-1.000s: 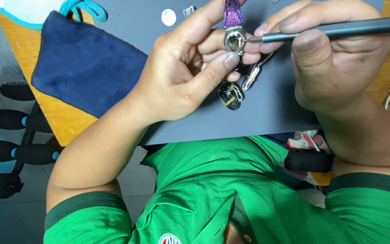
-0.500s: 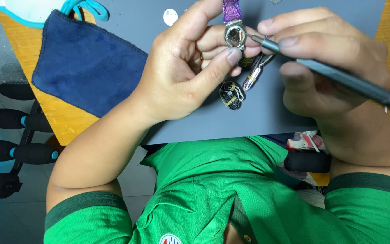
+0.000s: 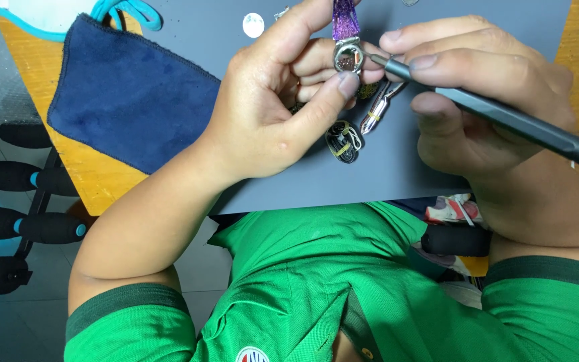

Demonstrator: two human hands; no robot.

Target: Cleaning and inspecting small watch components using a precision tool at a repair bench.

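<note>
Over grey mat (image 3: 397, 167), hands gripping watch (image 3: 348, 59), screwdriver (image 3: 504, 121) (tip touching)

Shiny metal watch case (image 3: 348, 59), matt grey mat (image 3: 383, 167), soft blue cloth (image 3: 132, 100).

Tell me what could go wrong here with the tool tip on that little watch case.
The tool tip sits on the small round case pinched by the left hand; a slip could jab a fingertip. Small parts lie loose on the grey mat under the hands and could get knocked away.
</note>
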